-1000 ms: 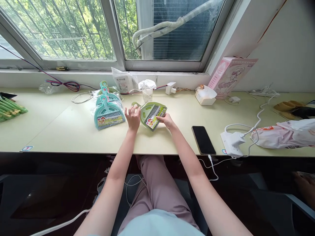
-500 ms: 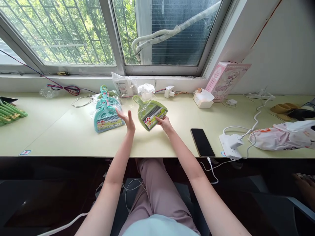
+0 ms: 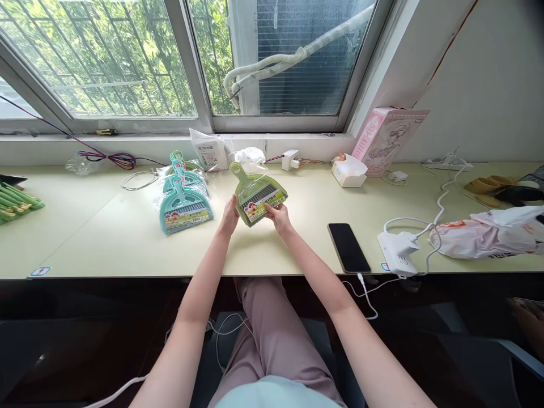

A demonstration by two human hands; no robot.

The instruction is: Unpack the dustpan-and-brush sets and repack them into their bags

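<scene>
A green dustpan and brush set (image 3: 259,195) in clear plastic is held up over the table, its handle pointing away to the upper left. My right hand (image 3: 278,218) grips its lower right edge, thumb on the printed label. At its left edge is my left hand (image 3: 230,215), closed on the rim with the fingers partly hidden behind it. To the left, several wrapped dustpan sets lie overlapping, with a turquoise dustpan set (image 3: 186,207) in front.
A black phone (image 3: 348,247) and a white power strip (image 3: 397,255) are near the front edge at right. Behind stand a tissue pack (image 3: 349,171) and a pink box (image 3: 389,141). A plastic bag (image 3: 488,233) lies far right; green-handled items (image 3: 19,201) lie far left.
My left hand has moved from beside the turquoise sets, where it was open, to the left edge of the green dustpan set and closed on it. My right hand keeps its grip.
</scene>
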